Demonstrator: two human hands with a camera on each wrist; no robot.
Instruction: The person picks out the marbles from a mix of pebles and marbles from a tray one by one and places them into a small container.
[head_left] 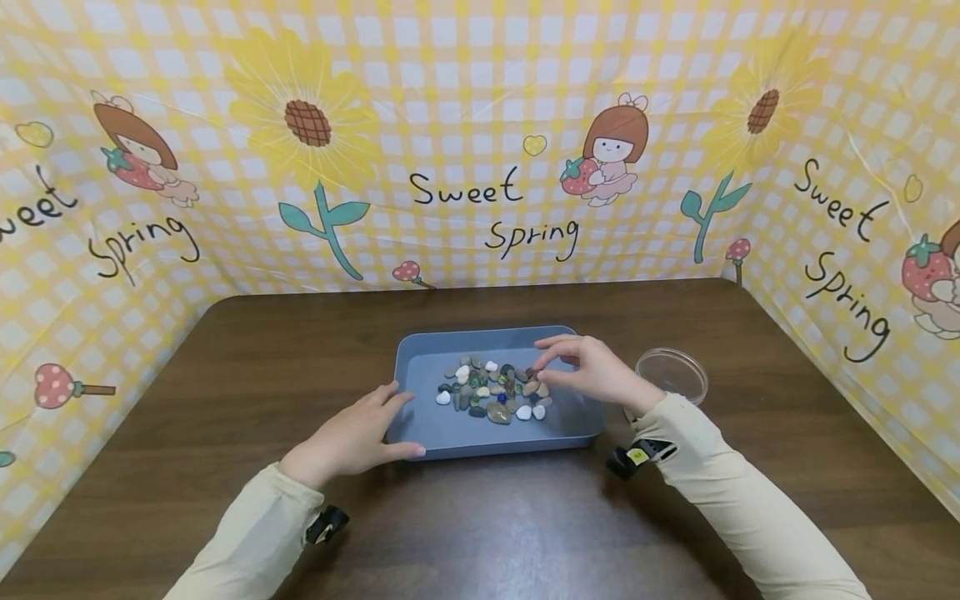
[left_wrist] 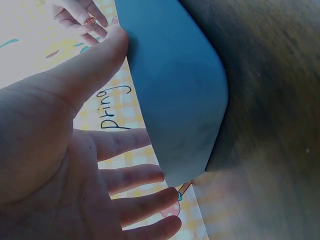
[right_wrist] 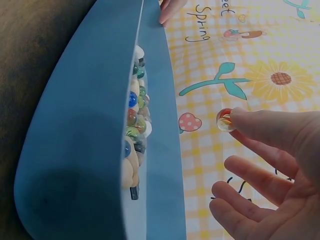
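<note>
A blue-grey rectangular tray (head_left: 442, 435) lies on the table with a spread of pebbles (head_left: 498, 413) and glass marbles (right_wrist: 132, 99) on its floor. My left hand (head_left: 356, 433) rests at the tray's left end, its thumb on the near rim and its fingers extended along the side. Over the tray's right part, my right hand (head_left: 592, 372) pinches a clear marble with a red-orange swirl (right_wrist: 225, 120) between thumb and index finger. In the right wrist view that marble is held above the rim, the other fingers loosely bent. White, brown and dark pebbles surround the green and blue marbles.
A clear round plastic dish (head_left: 672, 375) stands right of the tray, partly behind my right wrist. The brown wooden table (head_left: 480, 521) is enclosed by a yellow checked cloth (head_left: 465, 100) at the back and sides.
</note>
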